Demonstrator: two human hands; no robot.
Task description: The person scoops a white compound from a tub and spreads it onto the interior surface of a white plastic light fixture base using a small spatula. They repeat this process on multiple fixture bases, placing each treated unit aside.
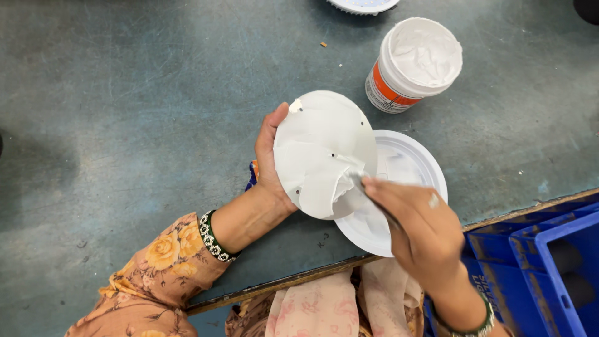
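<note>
Grey-green bench, white disc in left hand.

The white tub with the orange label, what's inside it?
The open tub is filled nearly to the rim with white paste, its surface rough. How deep it goes is hidden.

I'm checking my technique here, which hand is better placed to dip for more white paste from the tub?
Probably the right hand: it holds the spreading tool against the white disc, and the open paste tub stands on its side. The left hand is occupied gripping the disc's edge.
</note>
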